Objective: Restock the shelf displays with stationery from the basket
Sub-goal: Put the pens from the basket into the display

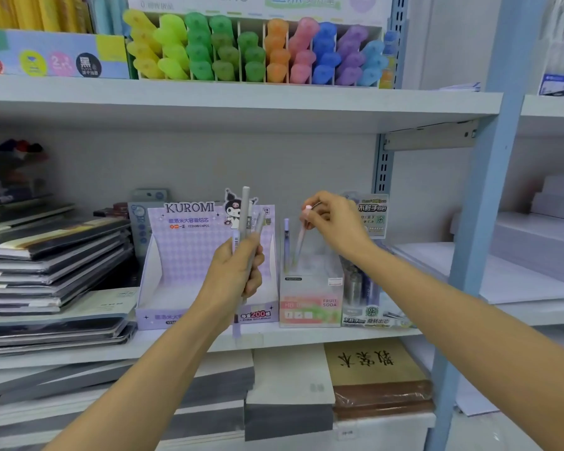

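While the left grip (238,271) was clenched round a bundle of slim pastel pencils (245,209) not yet shelved, the right grip (336,222) pinched a pink-capped pencil (302,237) by its top, with the tip angled down into the clear display box (310,304) at 3 o'clock of the Kuromi box (183,255). One lilac pencil (286,242) stood upright inside at its 9 o'clock, so restocking looked barely begun; the basket was out of view.

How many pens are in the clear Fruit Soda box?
2: a purple pen upright at the left of the clear box, and a pink pen leaning beside it, its top pinched by the right hand. Shorter ones might be hidden low down.
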Motion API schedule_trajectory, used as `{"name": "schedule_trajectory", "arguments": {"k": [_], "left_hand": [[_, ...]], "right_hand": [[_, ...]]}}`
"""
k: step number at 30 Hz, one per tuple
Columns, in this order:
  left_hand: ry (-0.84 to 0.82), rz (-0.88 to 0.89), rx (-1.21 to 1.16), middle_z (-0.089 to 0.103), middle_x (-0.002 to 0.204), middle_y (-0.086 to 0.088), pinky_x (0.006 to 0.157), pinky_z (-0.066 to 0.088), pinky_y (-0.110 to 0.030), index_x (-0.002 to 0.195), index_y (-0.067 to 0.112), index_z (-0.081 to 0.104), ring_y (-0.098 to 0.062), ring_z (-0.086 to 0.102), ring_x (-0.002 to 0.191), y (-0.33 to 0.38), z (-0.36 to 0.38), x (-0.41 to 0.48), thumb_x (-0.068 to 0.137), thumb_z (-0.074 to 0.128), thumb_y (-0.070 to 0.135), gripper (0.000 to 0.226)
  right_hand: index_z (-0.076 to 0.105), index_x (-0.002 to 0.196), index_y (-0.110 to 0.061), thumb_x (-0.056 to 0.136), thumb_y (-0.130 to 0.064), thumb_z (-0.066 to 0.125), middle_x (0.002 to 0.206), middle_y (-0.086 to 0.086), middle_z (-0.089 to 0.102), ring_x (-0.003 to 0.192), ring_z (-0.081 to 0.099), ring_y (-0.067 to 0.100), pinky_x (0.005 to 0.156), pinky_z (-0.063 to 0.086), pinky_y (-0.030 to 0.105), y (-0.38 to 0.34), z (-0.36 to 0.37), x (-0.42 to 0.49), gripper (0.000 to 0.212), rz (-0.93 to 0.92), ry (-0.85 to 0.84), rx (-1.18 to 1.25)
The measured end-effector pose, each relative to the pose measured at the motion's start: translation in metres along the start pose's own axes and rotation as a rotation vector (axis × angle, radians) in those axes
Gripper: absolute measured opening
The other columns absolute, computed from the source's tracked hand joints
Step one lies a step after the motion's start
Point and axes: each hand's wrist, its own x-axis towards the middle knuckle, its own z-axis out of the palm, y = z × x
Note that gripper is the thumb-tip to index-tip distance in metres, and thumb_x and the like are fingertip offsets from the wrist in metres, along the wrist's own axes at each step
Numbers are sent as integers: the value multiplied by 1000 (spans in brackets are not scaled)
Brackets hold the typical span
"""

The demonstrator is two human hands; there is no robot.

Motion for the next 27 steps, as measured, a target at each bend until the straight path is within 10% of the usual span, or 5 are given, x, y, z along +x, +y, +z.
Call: {"name": "schedule_trajectory", "arguments": {"k": [20,27], "left_hand": [[-37,28,-58,52,58,-1,39,32,-20,74,13,56,-13,38,43,-10,-7,2,87,69,30,25],[-21,20,-43,53,58,-1,39,33,-21,75,13,57,-14,38,44,-7,-8,-2,86,69,29,24]], "right_hand": [[52,98,-15,90,-12,62,70,2,72,69,69,18,76,55,40,11,14,11,13,-81,-23,-131],[73,91,-7,89,-13,66,76,-7,64,73,58,9,77,49,29,6,12,6,9,-93,-65,-246]]}}
